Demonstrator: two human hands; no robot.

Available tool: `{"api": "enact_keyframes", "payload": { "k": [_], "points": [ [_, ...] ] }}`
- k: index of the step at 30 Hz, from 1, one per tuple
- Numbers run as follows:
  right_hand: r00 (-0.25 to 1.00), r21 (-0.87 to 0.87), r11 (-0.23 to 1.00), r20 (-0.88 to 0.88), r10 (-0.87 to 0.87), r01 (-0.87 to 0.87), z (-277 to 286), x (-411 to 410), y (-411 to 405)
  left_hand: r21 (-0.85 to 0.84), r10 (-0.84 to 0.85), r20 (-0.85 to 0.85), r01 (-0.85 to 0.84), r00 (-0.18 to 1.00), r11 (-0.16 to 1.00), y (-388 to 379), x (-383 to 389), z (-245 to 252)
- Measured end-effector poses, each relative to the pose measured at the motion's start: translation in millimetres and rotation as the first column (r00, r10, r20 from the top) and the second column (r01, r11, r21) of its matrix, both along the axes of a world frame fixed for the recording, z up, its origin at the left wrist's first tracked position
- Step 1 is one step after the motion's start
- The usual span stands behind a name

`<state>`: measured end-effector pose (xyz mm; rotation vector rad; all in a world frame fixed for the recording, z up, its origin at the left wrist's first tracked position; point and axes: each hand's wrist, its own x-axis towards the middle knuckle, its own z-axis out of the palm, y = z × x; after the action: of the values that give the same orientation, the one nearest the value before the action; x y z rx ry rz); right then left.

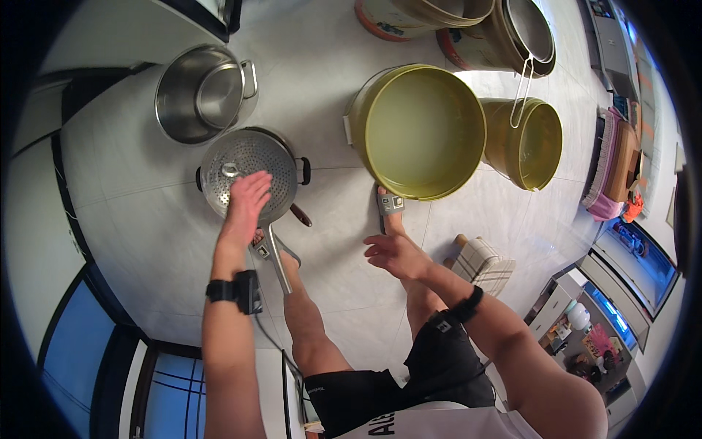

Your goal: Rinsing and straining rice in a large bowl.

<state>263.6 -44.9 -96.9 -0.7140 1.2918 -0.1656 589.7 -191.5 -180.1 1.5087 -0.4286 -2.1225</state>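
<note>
My left hand [250,206], fingers together and flat, is over the near part of a perforated metal strainer ladle [258,151]; whether it touches the metal is hard to tell. The strainer's long handle slopes towards me, and its bowl lies over a vessel with black side handles [306,170], mostly hidden beneath. My right hand [397,257] hangs in the air with fingers loosely bent and holds nothing. Beyond it stands a large yellow-green bucket [359,118] with cloudy pale liquid [425,131] in it.
A steel pot [184,93] stands at the back left. Right of the large bucket is a smaller one [502,131], with a wire-handled sieve [529,33] above on another bucket [471,46]. A cloth-covered stool [482,266] stands near my right leg. My slippered feet are between the vessels.
</note>
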Motion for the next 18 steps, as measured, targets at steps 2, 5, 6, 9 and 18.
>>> {"api": "enact_keyframes", "payload": {
  "k": [2,5,6,9,18],
  "points": [
    [0.996,0.024,0.996,0.016,-0.089,0.088,22,-39,0,0.036,0.000,-0.064,0.002,0.998,0.999,-9,-56,-6],
    [0.991,0.037,0.990,0.008,-0.135,0.135,40,-91,-7,0.094,-0.016,-0.053,0.021,0.998,0.995,-16,-116,-34],
    [0.987,0.031,0.986,-0.010,-0.161,0.161,48,-106,-11,0.103,-0.036,-0.002,0.036,0.999,0.994,-18,-133,-48],
    [0.981,0.062,0.979,-0.049,-0.190,0.193,56,-149,-15,0.122,-0.046,0.086,0.035,0.995,0.992,-28,-174,-86],
    [0.940,0.125,0.932,-0.036,-0.339,0.341,42,-209,14,0.205,-0.144,-0.018,0.145,0.989,0.968,-47,-204,-86]
  ]
}}
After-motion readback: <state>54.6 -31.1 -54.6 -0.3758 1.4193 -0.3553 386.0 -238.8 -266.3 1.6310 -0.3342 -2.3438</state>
